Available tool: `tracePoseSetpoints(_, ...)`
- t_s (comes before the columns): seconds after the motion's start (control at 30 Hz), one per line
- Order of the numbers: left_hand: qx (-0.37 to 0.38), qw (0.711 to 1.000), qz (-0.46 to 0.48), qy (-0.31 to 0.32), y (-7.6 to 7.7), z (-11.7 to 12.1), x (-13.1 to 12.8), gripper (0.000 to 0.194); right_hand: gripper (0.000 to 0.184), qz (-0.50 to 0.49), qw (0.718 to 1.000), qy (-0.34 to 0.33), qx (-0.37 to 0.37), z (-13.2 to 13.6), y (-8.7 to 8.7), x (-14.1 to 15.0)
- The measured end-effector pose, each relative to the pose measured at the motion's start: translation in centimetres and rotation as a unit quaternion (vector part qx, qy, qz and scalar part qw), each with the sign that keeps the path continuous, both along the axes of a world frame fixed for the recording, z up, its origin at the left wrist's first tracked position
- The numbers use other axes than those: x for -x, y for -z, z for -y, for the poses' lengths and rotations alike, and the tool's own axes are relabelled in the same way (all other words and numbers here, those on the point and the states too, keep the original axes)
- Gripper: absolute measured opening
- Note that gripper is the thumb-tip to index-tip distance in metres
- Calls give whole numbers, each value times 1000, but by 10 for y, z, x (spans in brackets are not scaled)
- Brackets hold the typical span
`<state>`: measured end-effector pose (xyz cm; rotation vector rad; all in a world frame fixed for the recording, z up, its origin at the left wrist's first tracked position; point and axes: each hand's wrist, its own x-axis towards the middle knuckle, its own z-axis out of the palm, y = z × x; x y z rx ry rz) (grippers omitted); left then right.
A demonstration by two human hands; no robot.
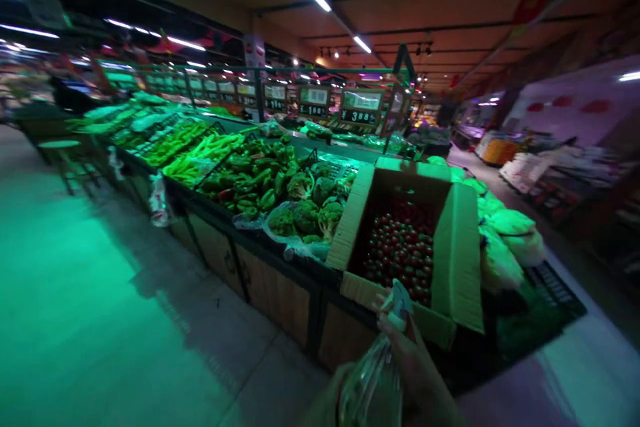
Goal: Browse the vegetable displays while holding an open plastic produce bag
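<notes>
Dim supermarket produce aisle, tinted green on the floor and reddish at the ceiling, with a long wooden counter (273, 290) running away from the viewer toward the back.

At the bottom edge of the view, one hand (407, 347) rises with its grip closed around the gathered neck of a thin clear plastic bag (373, 383). The bag hangs down from the fingers and its crumpled top pokes out above them. Which hand this is cannot be told with certainty; it appears to be the right. A second hand, blurred, sits at the lower edge just left of the bag, and its grip cannot be made out.

The hand and bag are just in front of the counter's near end, directly below an open cardboard box (457, 260) of small red cherry tomatoes (400, 247). The box rests at the counter's front edge with its flaps folded outward.

Left of the box, along the same front edge, lie heads of broccoli (305, 213), then a heap of dark green peppers (250, 177), then lighter green vegetables (200, 153) farther back. Right of the box, pale wrapped cabbages (507, 230) sit toward the counter's right corner.

Price signs (360, 110) stand along the far edge.
</notes>
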<state>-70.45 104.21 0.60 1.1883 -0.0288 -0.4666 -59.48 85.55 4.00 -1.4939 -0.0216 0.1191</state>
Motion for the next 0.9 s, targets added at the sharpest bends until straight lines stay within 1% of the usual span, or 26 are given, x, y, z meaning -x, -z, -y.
tracePoseSetpoints(0.03, 0, 1000, 5, 18, 0, 1, -4, 46, 49, -17, 1000, 10, -12, -1, -4, -3)
tracePoseSetpoints(0.07, 1, 999, 11, 34, -2, 3, -9, 56, 53, -24, 999, 27, -21, -1, -9, -7)
tracePoseSetpoints(0.13, 7, 998, 37, 56, -9, 9, -22, 80, 61, -25, 998, 49, -17, -3, -25, -20)
tracePoseSetpoints(0.17, 13, 996, 56, 61, -13, 11, -30, 91, 62, -15, 998, 61, -3, -4, -33, -28)
tracePoseSetpoints(0.2, 19, 995, 76, 63, -18, 14, -38, 96, 62, -4, 998, 68, 10, -5, -40, -37)
tracePoseSetpoints(0.23, 23, 994, 93, 60, -22, 17, -46, 97, 60, 3, 997, 75, 15, -7, -46, -47)
tracePoseSetpoints(0.3, 22, 994, 104, 38, -25, 21, -59, 94, 56, 7, 997, 77, 20, -12, -52, -68)
tracePoseSetpoints(0.37, 16, 996, 83, 0, -18, 25, -67, 92, 50, 6, 997, 70, 32, -19, -49, -85)
tracePoseSetpoints(0.47, 21, 997, 46, -60, 4, 29, -73, 94, 37, 3, 996, 66, 66, -30, -35, -103)
tracePoseSetpoints(0.53, 20, 995, 28, -89, 18, 28, -76, 96, 30, 1, 993, 81, 81, -34, -26, -109)
tracePoseSetpoints(0.57, 11, 995, 21, -98, 22, 26, -77, 96, 29, 0, 992, 91, 85, -35, -22, -111)
tracePoseSetpoints(0.63, -17, 994, 11, -106, 25, 21, -80, 96, 31, 1, 990, 114, 83, -35, -18, -112)
tracePoseSetpoints(0.73, -41, 993, 15, -114, 22, 14, -85, 94, 40, 10, 988, 141, 67, -30, -15, -113)
tracePoseSetpoints(0.8, -34, 993, 21, -110, 20, 12, -89, 92, 44, 14, 986, 155, 57, -27, -12, -113)
tracePoseSetpoints(0.9, -15, 995, 35, -87, 22, 11, -95, 92, 46, 17, 982, 180, 48, -25, -8, -112)
